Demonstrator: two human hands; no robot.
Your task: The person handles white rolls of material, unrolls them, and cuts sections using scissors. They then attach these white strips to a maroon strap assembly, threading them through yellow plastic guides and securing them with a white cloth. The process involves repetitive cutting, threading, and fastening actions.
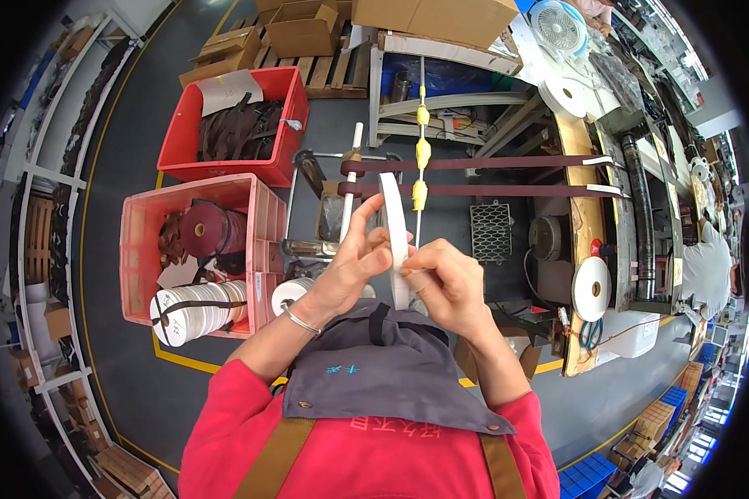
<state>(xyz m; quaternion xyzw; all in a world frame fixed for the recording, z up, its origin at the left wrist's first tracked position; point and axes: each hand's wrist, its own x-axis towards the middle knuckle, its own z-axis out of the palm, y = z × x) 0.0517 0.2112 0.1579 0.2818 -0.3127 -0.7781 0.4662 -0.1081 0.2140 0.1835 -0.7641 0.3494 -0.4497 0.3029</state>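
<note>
A flat white roll of tape point(395, 241) is held upright before my chest, seen nearly edge-on. My left hand point(351, 268) grips it from the left, its index finger stretched up along the side. On the other side, my right hand point(448, 283) is closed, with thumb and fingertips pinched at the roll's near right edge. Whether a loose tape end is between them is too small to tell. Just beyond the roll, two maroon straps point(508, 190) run rightward from a white rod point(352, 179).
A red crate point(287, 125) holds dark straps; a pink crate point(262, 224) below it holds a maroon roll and white rolls point(200, 312). A rod with yellow wrappings point(422, 154) crosses the straps. At right stand a wooden-edged bench point(576, 141) and a white disc-shaped roll point(591, 289).
</note>
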